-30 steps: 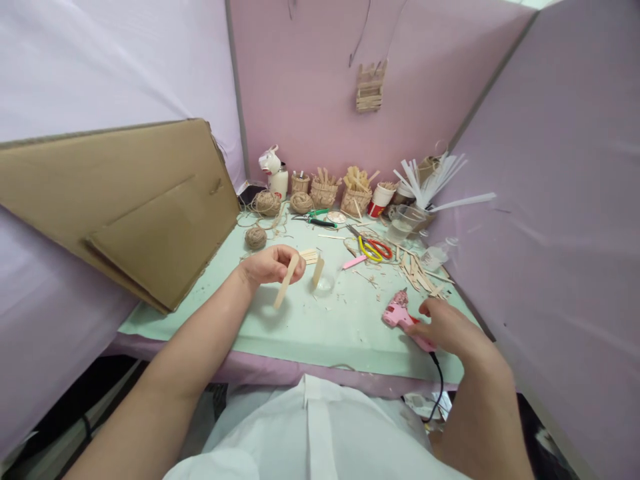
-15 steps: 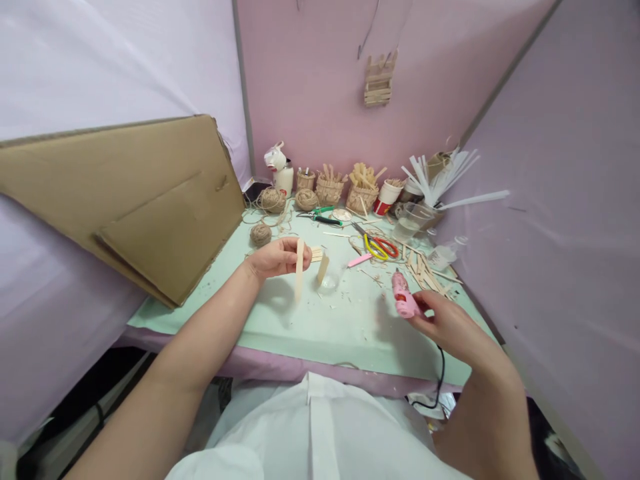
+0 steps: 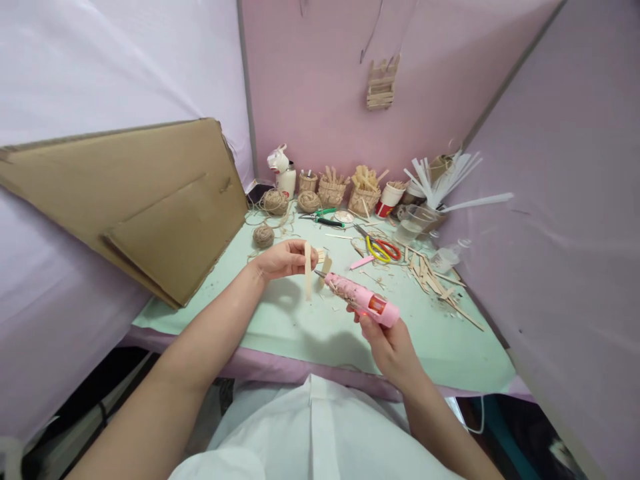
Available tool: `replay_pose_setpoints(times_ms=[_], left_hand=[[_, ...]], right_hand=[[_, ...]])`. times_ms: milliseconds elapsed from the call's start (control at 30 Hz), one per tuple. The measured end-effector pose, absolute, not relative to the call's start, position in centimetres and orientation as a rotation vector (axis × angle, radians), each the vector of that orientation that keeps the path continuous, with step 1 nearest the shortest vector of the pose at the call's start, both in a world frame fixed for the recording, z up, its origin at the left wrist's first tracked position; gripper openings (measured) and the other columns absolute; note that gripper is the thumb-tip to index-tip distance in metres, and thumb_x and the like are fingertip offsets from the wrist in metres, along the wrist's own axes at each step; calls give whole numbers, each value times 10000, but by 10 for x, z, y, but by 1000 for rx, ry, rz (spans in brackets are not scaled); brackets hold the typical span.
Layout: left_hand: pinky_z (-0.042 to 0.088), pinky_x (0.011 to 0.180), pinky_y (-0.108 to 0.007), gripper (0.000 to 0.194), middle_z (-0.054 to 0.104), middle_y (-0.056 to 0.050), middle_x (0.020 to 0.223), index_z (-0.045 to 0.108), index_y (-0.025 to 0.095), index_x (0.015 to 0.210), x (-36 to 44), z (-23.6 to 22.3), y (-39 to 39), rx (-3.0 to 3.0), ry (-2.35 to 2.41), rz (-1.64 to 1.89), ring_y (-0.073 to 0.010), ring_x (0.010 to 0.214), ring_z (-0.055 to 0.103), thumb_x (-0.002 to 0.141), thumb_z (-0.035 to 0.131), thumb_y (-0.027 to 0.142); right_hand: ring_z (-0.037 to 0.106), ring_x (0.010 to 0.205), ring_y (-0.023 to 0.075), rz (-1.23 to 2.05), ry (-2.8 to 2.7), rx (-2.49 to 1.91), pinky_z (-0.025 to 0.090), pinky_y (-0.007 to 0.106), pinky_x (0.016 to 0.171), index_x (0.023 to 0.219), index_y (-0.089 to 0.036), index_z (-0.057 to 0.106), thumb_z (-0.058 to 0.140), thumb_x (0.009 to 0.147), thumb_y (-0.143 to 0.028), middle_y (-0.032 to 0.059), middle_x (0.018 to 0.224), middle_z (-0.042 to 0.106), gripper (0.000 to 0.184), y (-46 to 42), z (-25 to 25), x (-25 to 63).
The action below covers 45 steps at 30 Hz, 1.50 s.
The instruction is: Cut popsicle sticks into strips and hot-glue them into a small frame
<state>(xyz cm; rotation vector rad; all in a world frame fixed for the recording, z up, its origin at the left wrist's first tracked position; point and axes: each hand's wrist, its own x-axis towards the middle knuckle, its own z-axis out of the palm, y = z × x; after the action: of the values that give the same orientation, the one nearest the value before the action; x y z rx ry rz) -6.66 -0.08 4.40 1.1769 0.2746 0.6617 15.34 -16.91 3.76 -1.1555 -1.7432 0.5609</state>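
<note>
My left hand (image 3: 287, 260) pinches an upright wooden craft stick (image 3: 308, 272) above the green tabletop. Just beyond its fingers shows a small piece of joined sticks (image 3: 321, 255), partly hidden by the hand. In my right hand (image 3: 387, 340) is a pink hot glue gun (image 3: 357, 295), its surface crusted near the front. The metal nozzle points left, close to the left fingers and the craft stick; whether it touches them I cannot tell. A clear, see-through piece with a wooden part (image 3: 327, 267) stands behind the nozzle.
A large cardboard sheet (image 3: 170, 200) leans at the left. Scissors (image 3: 383, 248), pliers (image 3: 327, 220) and a pink cutter (image 3: 361, 263) lie mid-table. Loose sticks (image 3: 427, 273) cover the right. Twine balls (image 3: 263, 235) and stick baskets (image 3: 364, 200) sit toward the back. White glue sticks (image 3: 445, 180) fan out.
My right hand has brought the glue gun leftward from the right side, turning its nozzle toward the left hand. The left hand still holds the craft stick, nearly in place.
</note>
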Motion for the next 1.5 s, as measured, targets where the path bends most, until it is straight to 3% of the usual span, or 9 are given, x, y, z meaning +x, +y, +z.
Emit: replay_pose_setpoints(times_ms=[267,967,1200,1500], left_hand=[[459,637,-222,227,625,-49,773,674,103,724,-63,48,-4,1178,333,629,-108,687,574,586,808,225],[459,615,-215,283,610,-45,740,682,99,728,-62,50,-7,1232,344,546,-113,674,570,551,829,264],[453,632,-229,276,607,-43,745,683,100,726,-62,49,-6,1239,329,552,-116,683,570,559,825,267],[452,632,-224,256,609,-43,751,685,99,727,-62,48,-6,1237,314,549,-113,683,575,572,818,253]], right_hand=[[517,764,168,620,-1731,-1172,437,300,712,1020,-199,546,412,920,-345,52,921,554,222,-167,39,146],[461,745,183,618,-1807,-1197,400,318,694,1038,-188,533,366,923,-366,34,814,467,270,-163,40,142],[459,739,177,611,-1795,-1195,397,307,672,894,-189,506,379,918,-356,30,796,465,212,-163,38,143],[466,723,172,566,-1833,-1229,413,306,673,982,-177,553,369,927,-376,27,781,470,276,-163,40,143]])
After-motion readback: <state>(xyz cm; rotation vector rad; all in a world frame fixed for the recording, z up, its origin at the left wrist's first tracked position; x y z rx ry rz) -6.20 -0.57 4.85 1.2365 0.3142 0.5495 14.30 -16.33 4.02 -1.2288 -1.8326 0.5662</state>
